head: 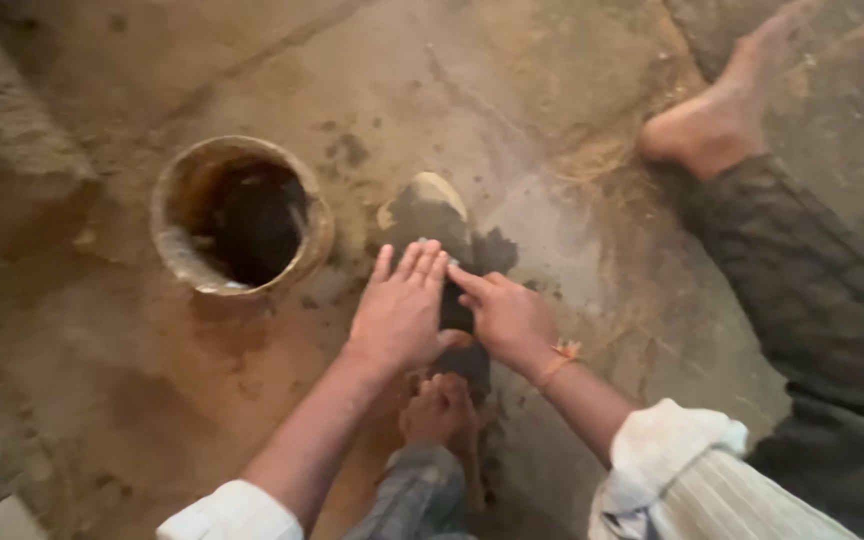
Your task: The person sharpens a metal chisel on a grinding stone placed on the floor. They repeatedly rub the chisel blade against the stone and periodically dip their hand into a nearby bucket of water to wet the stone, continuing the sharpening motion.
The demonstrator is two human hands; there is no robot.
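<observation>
Grip: neither hand closed, my left hand and right hand pressed flat, fingers spread, on a dark clay lump | lump at centre, my foot at its 6 o'clock | clay pot at 9 o'clock | another person's bare foot at 2 o'clock

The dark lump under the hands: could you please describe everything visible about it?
The dark lump looks like wet grey-black clay, elongated, lying on the dusty floor right of the round pot. Its far end shows a pale rounded edge. The left hand and right hand press flat on its near part.
</observation>
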